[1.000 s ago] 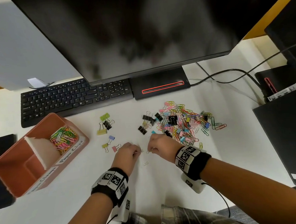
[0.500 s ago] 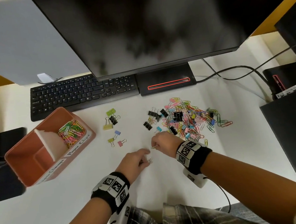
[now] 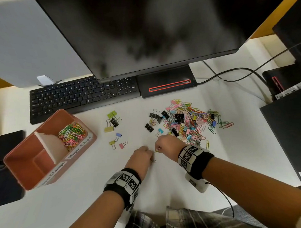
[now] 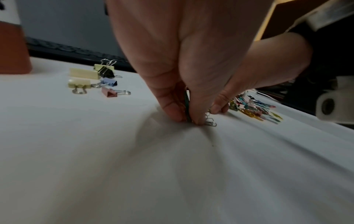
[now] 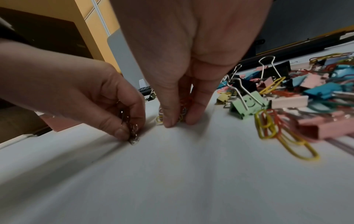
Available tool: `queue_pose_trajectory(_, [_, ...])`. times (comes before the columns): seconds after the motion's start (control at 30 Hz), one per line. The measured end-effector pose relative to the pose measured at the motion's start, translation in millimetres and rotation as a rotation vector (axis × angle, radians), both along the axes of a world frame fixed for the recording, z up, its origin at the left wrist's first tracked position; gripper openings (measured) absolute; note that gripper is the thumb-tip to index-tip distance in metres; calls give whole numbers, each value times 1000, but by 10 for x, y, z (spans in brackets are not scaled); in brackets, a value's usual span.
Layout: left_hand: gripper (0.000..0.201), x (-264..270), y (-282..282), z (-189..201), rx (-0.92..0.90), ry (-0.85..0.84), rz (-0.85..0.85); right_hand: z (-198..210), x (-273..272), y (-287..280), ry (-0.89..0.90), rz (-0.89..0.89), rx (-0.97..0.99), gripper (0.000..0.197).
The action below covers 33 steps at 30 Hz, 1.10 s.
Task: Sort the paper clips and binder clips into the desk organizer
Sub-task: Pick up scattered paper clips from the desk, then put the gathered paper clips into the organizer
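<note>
Both bare forearms wear black wristbands [image 3: 195,161] with 2 square-coded white tags, over plaid clothing [image 3: 179,223].

Both forearms reach in from the 6 o'clock edge of the head view, each wrist wrapped in a black band with printed marker squares. The left hand [image 3: 142,156] points toward 1 o'clock, knuckles up, its fingertips [image 4: 173,112] bunched and pressed down, pinching small wire clips [image 4: 209,122] between thumb and fingers. The right hand [image 3: 167,144] angles toward 10 o'clock, just beside the left, its thumb and fingers [image 5: 168,119] likewise drawn together, tips down, pinching a few coloured paper clips [image 5: 160,119]. The two hands nearly touch.
</note>
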<state>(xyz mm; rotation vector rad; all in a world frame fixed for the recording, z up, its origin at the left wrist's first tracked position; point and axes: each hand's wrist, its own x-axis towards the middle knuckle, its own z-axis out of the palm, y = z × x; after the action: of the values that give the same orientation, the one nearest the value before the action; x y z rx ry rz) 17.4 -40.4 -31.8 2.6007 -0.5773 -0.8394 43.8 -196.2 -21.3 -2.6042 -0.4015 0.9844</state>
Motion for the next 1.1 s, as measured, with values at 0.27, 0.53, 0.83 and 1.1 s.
queue_pose_trajectory(0.27, [40, -95, 27, -9, 14, -68, -55, 14, -47, -13, -20, -9, -3, 22])
queue_pose_trajectory(0.53, [10, 336, 798, 631, -266, -265, 436, 531, 167, 395, -141, -83, 184, 21])
queue_pose_trajectory(0.83, [19, 811, 1890, 1007, 18, -227, 757, 963, 791, 2206, -217, -110, 365, 22])
queue_pose_trajectory(1.1, [51, 803, 1612, 1086, -89, -193, 590, 1045, 491, 1473, -285, -252, 540, 17])
